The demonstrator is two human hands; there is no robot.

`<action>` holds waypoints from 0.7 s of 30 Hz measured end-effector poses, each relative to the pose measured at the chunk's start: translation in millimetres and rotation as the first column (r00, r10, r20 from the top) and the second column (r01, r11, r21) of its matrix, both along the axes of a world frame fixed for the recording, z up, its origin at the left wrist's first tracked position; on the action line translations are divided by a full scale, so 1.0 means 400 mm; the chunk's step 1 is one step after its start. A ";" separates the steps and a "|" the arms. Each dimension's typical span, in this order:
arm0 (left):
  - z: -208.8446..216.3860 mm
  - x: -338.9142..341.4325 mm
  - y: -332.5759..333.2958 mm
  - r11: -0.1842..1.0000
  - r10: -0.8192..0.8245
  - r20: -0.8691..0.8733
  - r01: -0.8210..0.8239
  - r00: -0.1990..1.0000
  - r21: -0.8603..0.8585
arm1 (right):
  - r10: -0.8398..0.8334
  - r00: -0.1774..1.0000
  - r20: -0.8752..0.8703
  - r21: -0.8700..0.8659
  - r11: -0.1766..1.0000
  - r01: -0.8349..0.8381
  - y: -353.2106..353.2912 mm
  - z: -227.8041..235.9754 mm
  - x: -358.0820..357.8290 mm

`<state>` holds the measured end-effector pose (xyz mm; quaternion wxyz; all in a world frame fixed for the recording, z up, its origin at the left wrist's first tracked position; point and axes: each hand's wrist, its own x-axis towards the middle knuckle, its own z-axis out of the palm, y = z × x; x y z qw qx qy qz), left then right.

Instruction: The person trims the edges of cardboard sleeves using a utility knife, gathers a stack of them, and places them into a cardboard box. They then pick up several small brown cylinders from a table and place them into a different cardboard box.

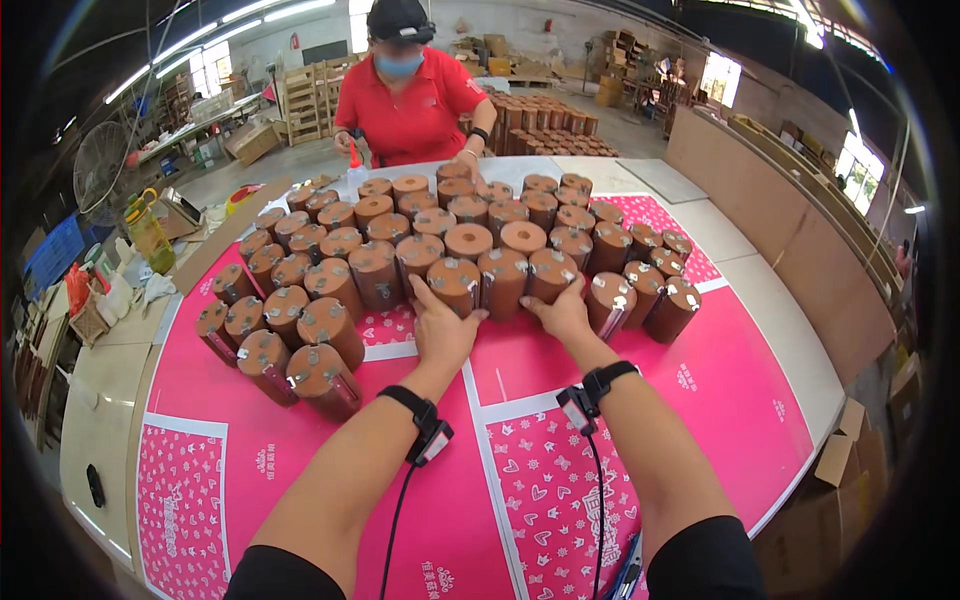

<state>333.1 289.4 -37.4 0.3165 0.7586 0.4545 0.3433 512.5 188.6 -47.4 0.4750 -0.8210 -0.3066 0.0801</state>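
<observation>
Many reddish-brown cylinders stand upright, packed close together on a pink printed sheet. Some tops have small holes in the middle and greyish patches. My left hand is wrapped round the left side of a front cylinder, its thumb in front. Opposite it, my right hand curls round the right side of another front cylinder. Between these two stands a third cylinder, so the three form a row between my hands. The fingertips behind the cylinders are partly hidden.
Across the table a person in a red shirt touches a back cylinder, near a red-tipped bottle. A brown board borders the right side. A yellow-green bottle stands left. A box cutter lies by the near edge.
</observation>
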 end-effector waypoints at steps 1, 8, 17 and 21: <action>-0.003 0.030 0.015 1.000 0.025 -0.014 -0.025 1.000 0.001 | -0.028 0.999 -0.018 -0.017 0.999 0.028 0.017 0.003 0.017; 0.032 0.050 0.044 0.992 0.082 -0.066 -0.088 0.994 -0.091 | -0.063 0.991 -0.120 -0.057 0.997 0.056 0.022 0.066 -0.054; -0.100 -0.151 -0.038 0.903 -0.427 0.026 0.425 0.904 0.061 | 0.441 0.897 0.036 -0.324 0.854 -0.407 -0.599 0.433 -0.362; 0.112 -0.401 -0.228 0.856 -0.510 -0.108 0.516 0.853 0.039 | 0.020 0.973 0.228 -0.264 0.964 0.042 -1.117 0.520 -0.472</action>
